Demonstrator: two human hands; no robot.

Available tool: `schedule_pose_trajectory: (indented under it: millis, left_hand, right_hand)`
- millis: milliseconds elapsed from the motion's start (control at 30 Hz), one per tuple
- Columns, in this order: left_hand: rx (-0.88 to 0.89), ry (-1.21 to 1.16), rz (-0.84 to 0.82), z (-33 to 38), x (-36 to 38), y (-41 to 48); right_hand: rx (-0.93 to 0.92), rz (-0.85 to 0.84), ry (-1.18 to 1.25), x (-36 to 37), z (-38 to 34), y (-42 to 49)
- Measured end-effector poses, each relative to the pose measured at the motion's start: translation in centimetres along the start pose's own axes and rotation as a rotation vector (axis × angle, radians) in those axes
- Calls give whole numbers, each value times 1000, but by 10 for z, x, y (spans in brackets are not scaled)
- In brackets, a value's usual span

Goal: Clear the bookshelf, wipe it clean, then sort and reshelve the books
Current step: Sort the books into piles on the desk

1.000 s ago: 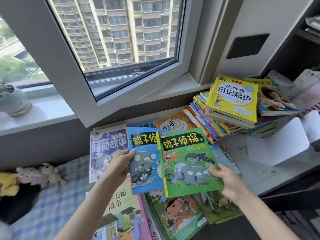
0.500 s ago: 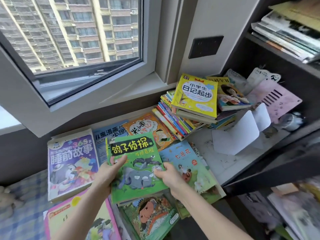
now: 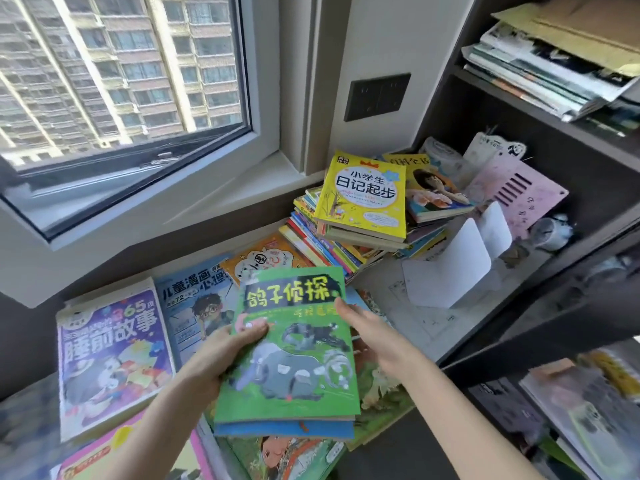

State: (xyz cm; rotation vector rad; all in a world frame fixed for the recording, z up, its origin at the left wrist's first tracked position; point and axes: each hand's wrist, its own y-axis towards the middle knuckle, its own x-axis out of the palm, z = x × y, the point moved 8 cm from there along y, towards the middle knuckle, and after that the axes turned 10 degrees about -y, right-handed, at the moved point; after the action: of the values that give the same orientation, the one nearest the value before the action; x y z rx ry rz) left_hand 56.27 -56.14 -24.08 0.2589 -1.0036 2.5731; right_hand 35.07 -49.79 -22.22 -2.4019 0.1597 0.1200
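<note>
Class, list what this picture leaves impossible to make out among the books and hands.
Head view:
- blue book: cover hidden beneath the green book; only its lower edge shows.
- pink book: cut off by the bottom edge.
- lower-shelf books: too blurred to read.
- left hand: fingers hidden under the green book.

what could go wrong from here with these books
The left hand alone grips the green book with a blue book under it, the right hand open beside them; the blue one could slide out. The pile under the yellow book leans, fanned out, so a bump might spill it.
</note>
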Motion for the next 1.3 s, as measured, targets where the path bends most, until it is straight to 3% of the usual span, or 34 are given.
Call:
schedule_pose_trajectory:
  millis: [167,267,400,567,700,833,1033,1300]
  left_hand:
    - [-79,-13,-108,-10,36,15]
    - [-95,46,-72,-13,48,16]
    - [12,79,-11,-10,34,19]
    - [158,123,32,9,10,0]
    - [245,233,121,14,-16,-13]
    - [247,288,176,-1,-36,-17]
    - [319,304,228,9,-36,-24]
    - [379,614,-87,23,33,-61]
  right_hand:
    - [35,128,84,-27,27,10]
    - [-24,209,81,-37,31,13]
    - [-140,247,48,-35,20,11]
    - [-370,209,-67,-13,-14,-4]
    - [-433,103,-207,18,-19,-5]
    - [-388,10,-362,52,-6,4]
    - [-334,101,-321,55,0,5]
    - [-477,284,-183,-1,18,-88]
